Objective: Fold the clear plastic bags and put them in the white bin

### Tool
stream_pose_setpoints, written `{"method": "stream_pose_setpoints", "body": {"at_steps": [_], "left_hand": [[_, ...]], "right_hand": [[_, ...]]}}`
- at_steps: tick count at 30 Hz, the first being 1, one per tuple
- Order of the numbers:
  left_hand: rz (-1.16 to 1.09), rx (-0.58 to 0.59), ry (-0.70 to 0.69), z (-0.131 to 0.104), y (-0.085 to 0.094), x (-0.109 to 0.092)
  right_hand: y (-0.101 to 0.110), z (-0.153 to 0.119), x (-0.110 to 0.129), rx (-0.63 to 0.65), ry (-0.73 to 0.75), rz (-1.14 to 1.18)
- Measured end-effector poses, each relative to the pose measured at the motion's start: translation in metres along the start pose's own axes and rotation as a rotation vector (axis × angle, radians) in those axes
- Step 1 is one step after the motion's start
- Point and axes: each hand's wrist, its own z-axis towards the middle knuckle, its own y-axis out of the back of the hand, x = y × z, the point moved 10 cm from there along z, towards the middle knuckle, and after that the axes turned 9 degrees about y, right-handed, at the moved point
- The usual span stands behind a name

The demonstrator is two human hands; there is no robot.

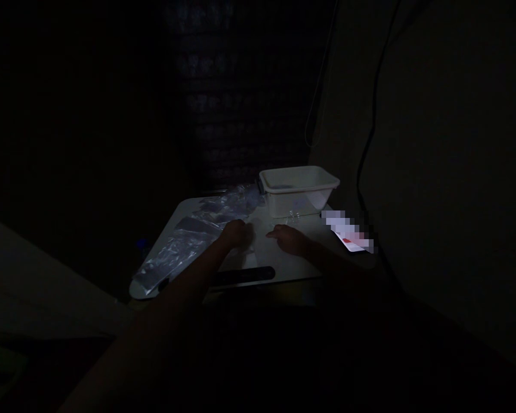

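In the dim light my left hand point(237, 234) is closed over the middle of a small white table point(292, 267). Whatever is in its fingers is hidden or too dark to name. My right hand point(288, 238) is just to the right, low over the tabletop, with a finger stretched out toward the left hand and nothing visible in it. Clear plastic bags point(174, 252) lie spread in a crinkled row along the table's left side, beside my left hand. Beyond my right hand stands a white plastic basin point(298, 201), with a small clear piece point(293, 218) in front of it.
A phone point(352, 236) with a lit, partly blurred screen lies at the table's right edge. The table's front edge has a dark slot-like strip point(244, 275). A black cable point(373, 115) hangs along the right wall. Something blue point(142, 243) shows left of the table.
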Motion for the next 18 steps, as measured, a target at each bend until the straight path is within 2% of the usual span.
{"method": "stream_pose_setpoints", "body": {"at_steps": [3,6,8,11,15,18], "left_hand": [[0.168,-0.049,-0.131,-0.001,-0.002,-0.012],[0.328,-0.059,-0.233,-0.003,-0.009,-0.022],[0.458,-0.08,-0.244,-0.001,-0.013,-0.023],[0.512,-0.112,-0.172,0.004,-0.014,-0.019],[0.397,-0.086,-0.075,0.01,-0.012,-0.015],[0.181,-0.048,-0.006,0.012,-0.006,-0.012]], "right_hand": [[0.01,-0.006,-0.01,-0.03,-0.033,0.005],[0.029,-0.015,-0.03,-0.112,-0.117,-0.015],[0.038,-0.023,-0.045,-0.15,-0.195,-0.033],[0.033,-0.029,-0.055,-0.112,-0.259,-0.045],[0.014,-0.019,-0.027,0.009,-0.129,-0.053],[0.004,-0.008,0.0,0.078,-0.024,-0.088]]}}
